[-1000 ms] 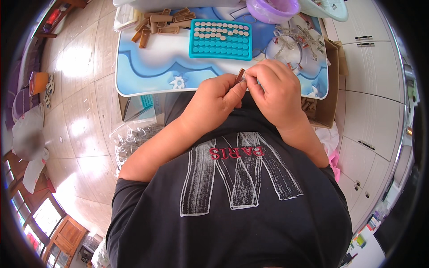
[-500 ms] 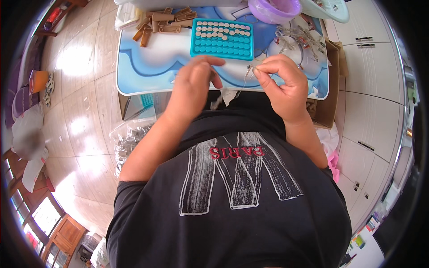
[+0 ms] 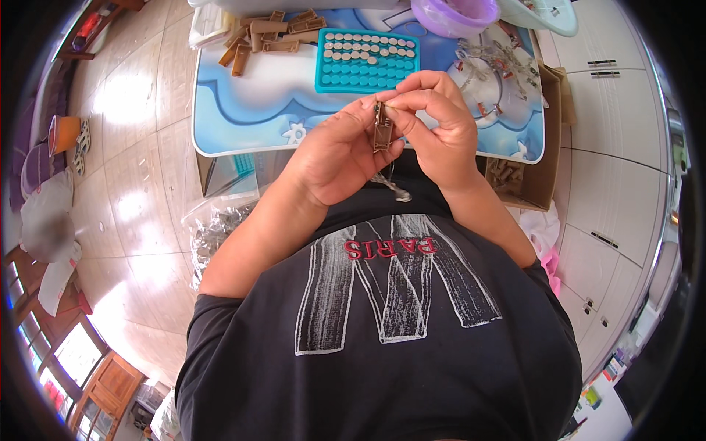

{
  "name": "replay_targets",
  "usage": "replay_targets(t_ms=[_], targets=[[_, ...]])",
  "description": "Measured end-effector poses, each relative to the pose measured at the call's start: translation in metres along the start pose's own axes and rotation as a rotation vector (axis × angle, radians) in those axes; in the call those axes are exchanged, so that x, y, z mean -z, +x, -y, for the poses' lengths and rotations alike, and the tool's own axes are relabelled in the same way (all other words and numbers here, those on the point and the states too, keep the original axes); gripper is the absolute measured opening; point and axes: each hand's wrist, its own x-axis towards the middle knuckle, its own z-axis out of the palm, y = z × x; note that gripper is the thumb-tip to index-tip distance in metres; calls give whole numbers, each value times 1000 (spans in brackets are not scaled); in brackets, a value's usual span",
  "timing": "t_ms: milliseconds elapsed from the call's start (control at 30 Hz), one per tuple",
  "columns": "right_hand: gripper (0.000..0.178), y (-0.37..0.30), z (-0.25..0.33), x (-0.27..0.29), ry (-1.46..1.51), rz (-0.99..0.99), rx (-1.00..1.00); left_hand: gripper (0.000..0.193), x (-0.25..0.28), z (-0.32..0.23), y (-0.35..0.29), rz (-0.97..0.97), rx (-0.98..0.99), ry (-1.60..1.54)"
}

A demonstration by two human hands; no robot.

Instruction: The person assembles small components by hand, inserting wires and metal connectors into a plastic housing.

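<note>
Over the near edge of the table, my left hand [image 3: 331, 151] is closed around a narrow brown plastic casing [image 3: 382, 137], held upright with its hollow side showing. The fingertips of my right hand [image 3: 445, 132] pinch together at the casing's upper end. A small dark part there is mostly hidden by the fingers. Below the casing, a bundle of thin clear wires [image 3: 398, 192] hangs down in front of my black shirt. Just beyond my hands lies a teal tray [image 3: 319, 66] with rows of round pads, the far rows carrying pale discs.
More brown casings [image 3: 266, 35] lie in a heap at the far left. Tangled wired parts [image 3: 500, 59] spread across the table's right side. Behind them stand a purple basin [image 3: 456, 18] and a pale green one [image 3: 548, 15]. Cardboard boxes [image 3: 548, 176] flank the table's right side.
My hands have come together in the middle. The left hand, blurred before, now shows the brown casing in its grip. My right hand has moved left, bringing the wired part to the casing.
</note>
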Motion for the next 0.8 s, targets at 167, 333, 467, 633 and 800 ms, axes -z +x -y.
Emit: replay_targets(t_ms=[167, 333, 467, 633, 800], targets=[[12, 0, 0, 1, -20, 17, -4, 33, -2, 0, 0, -7, -6, 20], [12, -1, 0, 2, -35, 19, -9, 34, -3, 1, -1, -51, -54, 104], [11, -1, 3, 3, -71, 9, -5, 33, -10, 0, -3, -111, -103, 205], [11, -2, 5, 3, -158, 14, 63, 32, -14, 0, -4, -132, -191, 354], [10, -2, 4, 1, -195, 21, 75, 31, -10, 1, -5, -144, -200, 375]])
